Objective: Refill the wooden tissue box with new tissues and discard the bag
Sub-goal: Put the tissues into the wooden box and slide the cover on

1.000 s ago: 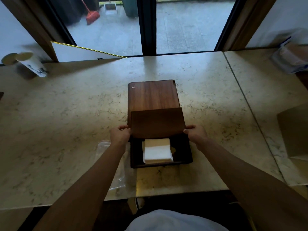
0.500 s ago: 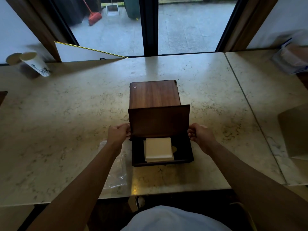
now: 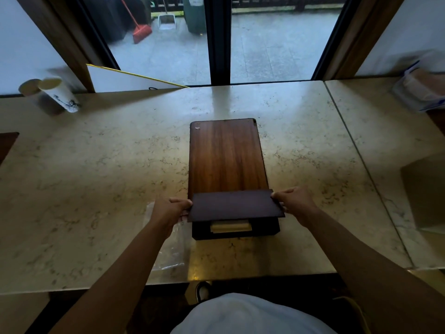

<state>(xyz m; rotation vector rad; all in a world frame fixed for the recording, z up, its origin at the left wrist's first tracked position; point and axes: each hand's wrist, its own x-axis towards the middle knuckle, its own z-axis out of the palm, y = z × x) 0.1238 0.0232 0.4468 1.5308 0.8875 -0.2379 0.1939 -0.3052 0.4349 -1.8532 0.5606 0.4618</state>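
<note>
1. We observed the wooden tissue box [image 3: 227,160] lying flat on the marble counter [image 3: 96,165], its long axis running away from the viewer and its near end close to the counter's front edge.
2. A dark panel [image 3: 234,205] lay across the near part of the box, tilted slightly and overhanging both sides; whether it was hinged or loose we could not tell.
3. The left hand [image 3: 169,212] grasped the panel's left edge with fingers curled around it; the right hand [image 3: 295,201] pinched the right edge in the same manner.
4. Below the panel the box's near end stood open — a dark cavity [image 3: 236,229] in which a pale stack of tissues [image 3: 230,226] showed only as a narrow strip, the rest hidden by the panel.
5. The clear plastic bag [image 3: 168,247] lay crumpled on the counter just left of the box, partly under the left forearm; we saw nothing inside it.
6. Two paper cups [image 3: 56,94] stood touching at the far-left corner of the counter — their contents could not be made out.
7. A wrapped package with blue print [image 3: 420,91] rested at the far right, blurred.
8. A white board with a yellow edge [image 3: 130,79] leaned at the window behind the counter.
</note>
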